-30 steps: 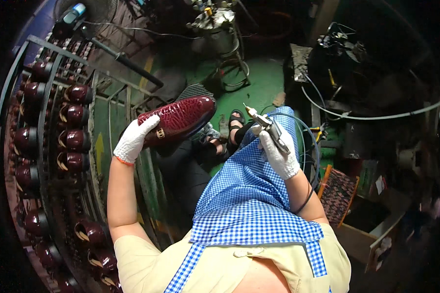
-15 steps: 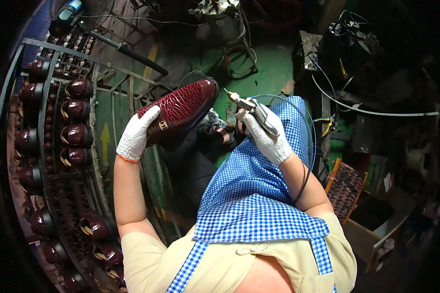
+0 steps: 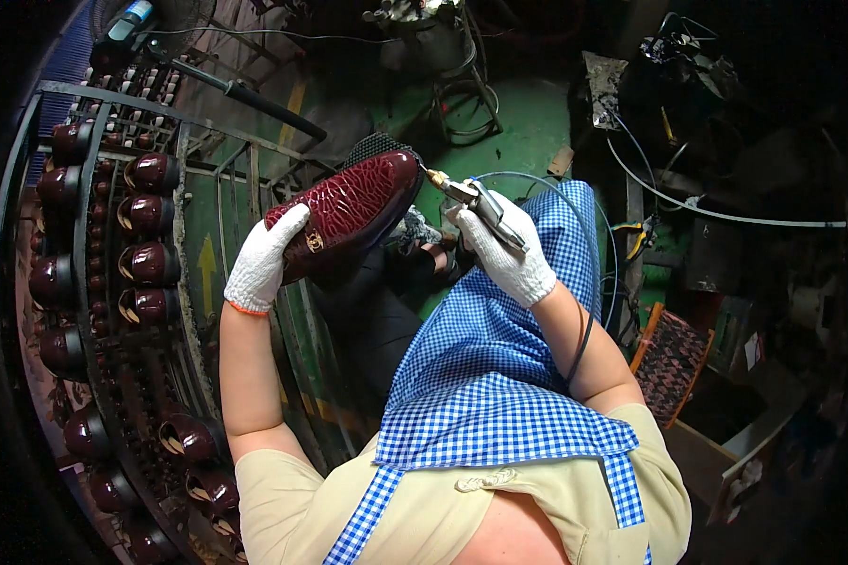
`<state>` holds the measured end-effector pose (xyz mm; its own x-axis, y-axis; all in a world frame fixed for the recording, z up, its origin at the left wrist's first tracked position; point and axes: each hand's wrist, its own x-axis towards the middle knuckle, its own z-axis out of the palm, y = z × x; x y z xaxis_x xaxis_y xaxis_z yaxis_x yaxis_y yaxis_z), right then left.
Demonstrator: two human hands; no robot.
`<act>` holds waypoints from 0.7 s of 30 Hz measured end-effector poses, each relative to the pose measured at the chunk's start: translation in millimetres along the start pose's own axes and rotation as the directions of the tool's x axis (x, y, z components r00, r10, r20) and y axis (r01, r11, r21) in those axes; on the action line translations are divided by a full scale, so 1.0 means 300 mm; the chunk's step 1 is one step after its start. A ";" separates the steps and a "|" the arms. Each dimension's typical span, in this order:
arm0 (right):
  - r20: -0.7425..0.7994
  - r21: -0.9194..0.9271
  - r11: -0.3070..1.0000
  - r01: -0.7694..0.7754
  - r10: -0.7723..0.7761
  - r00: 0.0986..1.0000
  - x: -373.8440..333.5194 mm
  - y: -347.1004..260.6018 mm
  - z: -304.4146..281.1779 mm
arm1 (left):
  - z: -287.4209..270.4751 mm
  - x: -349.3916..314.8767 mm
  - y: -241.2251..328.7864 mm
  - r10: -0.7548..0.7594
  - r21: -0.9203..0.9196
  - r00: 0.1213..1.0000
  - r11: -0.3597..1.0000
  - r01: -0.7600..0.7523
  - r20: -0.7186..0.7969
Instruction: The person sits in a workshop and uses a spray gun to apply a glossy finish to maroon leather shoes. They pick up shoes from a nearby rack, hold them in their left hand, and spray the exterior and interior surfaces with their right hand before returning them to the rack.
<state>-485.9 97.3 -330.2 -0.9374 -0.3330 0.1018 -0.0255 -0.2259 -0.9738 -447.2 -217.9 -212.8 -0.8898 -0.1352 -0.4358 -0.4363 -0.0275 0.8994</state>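
Observation:
My left hand (image 3: pixel 267 256), in a white knit glove, grips a dark red glossy shoe (image 3: pixel 360 200) near its heel end. The shoe has a crackled-pattern upper, a smooth toe and a small gold ornament. In my right hand (image 3: pixel 509 247), also gloved in white, is a metal air gun (image 3: pixel 485 209) with a brass-coloured nozzle. The nozzle tip sits right by the edge of the shoe's toe; whether it touches I cannot tell. A thin hose (image 3: pixel 575 209) loops from the gun past my right forearm.
On the left a metal rack (image 3: pixel 184 132) holds rows of dark red shoes (image 3: pixel 151 217). A black bar (image 3: pixel 273 113) reaches out above it. A stool-like stand (image 3: pixel 466 104) is ahead on the green floor. To the right are yellow-handled pliers (image 3: pixel 641 237) and a woven-seat chair (image 3: pixel 674 365).
My right hand has shifted slightly left, bringing the gun's nozzle from a short gap away up to the shoe's toe. The left hand and shoe have hardly moved.

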 end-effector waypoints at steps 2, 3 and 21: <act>0.000 -0.013 1.000 -0.002 0.002 1.000 0.002 -0.003 0.000 | -0.001 0.002 0.001 -0.013 0.004 1.000 1.000 0.013 -0.007; -0.001 -0.026 1.000 0.002 -0.002 1.000 0.003 -0.003 0.000 | -0.001 0.003 0.002 -0.012 0.008 1.000 1.000 0.012 -0.006; -0.087 0.138 0.970 -0.200 0.213 0.973 0.046 0.016 0.008 | -0.004 0.013 0.025 -0.025 0.092 1.000 0.995 0.024 0.001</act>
<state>-498.2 89.5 -333.0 -0.9479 -0.2925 -0.1261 0.2106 -0.2785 -0.9371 -453.9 -219.8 -207.7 -0.8790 -0.1333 -0.4579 -0.4683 0.0600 0.8815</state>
